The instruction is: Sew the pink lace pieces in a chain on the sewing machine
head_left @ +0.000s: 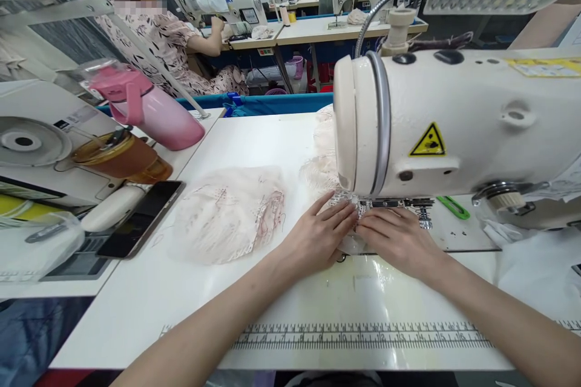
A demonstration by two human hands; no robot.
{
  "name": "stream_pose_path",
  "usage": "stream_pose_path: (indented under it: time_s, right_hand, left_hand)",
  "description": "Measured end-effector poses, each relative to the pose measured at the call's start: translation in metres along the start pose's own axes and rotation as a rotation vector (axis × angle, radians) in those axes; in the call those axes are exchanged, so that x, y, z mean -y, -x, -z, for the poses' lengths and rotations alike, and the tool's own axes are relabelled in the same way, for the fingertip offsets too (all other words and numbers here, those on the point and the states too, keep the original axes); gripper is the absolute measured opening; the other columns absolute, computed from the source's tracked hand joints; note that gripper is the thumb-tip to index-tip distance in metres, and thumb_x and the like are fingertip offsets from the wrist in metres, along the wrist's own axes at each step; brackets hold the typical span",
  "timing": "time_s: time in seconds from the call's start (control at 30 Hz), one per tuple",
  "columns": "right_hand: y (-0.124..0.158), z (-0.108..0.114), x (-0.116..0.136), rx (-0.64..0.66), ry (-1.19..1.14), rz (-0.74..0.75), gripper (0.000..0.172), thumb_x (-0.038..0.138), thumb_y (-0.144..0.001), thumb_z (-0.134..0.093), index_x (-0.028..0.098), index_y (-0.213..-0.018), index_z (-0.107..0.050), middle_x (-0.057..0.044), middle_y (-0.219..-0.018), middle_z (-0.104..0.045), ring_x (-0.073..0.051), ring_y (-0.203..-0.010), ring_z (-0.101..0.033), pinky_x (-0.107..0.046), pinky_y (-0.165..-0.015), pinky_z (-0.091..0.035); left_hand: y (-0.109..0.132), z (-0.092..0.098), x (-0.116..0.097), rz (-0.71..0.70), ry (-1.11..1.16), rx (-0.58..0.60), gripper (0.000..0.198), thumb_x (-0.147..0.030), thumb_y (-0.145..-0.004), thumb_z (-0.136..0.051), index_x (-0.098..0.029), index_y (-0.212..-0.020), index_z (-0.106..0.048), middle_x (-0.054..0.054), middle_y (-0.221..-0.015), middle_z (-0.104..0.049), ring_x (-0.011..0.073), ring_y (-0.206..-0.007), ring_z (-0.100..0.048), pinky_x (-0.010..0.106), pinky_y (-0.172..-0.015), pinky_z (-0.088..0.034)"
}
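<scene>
My left hand (320, 236) and my right hand (394, 237) lie side by side on the white sewing table (254, 139), just under the head of a cream sewing machine (454, 121). Their fingertips press together on a small piece of pale lace fabric (347, 198) at the presser foot (424, 217). More of the same lace (324, 151) trails behind the machine head. A heap of pale pink lace pieces (229, 214) lies to the left of my left hand.
A black phone (141, 217), a brown lidded cup (120, 157) and a pink bottle (149, 110) sit at the left. A green tool (452, 207) lies under the machine arm. A ruler strip (363, 335) runs along the front edge. Other people sew at tables behind.
</scene>
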State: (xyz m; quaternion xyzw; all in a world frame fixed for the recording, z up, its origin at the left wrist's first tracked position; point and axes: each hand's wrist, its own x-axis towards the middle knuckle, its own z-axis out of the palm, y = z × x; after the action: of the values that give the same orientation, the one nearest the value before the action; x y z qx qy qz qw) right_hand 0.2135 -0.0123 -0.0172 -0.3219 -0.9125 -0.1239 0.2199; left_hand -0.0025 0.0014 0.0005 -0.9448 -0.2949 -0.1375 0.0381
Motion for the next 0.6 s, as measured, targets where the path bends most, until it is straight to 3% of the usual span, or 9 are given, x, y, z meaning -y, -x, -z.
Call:
stream_pose_path:
  time_s: [0.6]
  right_hand:
    - [0.005, 0.000, -0.008, 0.005, -0.011, -0.063, 0.024, 0.007, -0.089, -0.045, 0.019, -0.096, -0.063, -0.004, -0.095, -0.068, -0.016, -0.092, -0.059, -0.030, -0.078, -0.043]
  left_hand:
    - [-0.002, -0.005, -0.017, 0.076, -0.108, -0.065, 0.042, -0.025, -0.088, -0.042, -0.008, -0.123, -0.058, 0.012, -0.127, -0.061, 0.0270, -0.121, -0.055, 0.049, -0.117, -0.023]
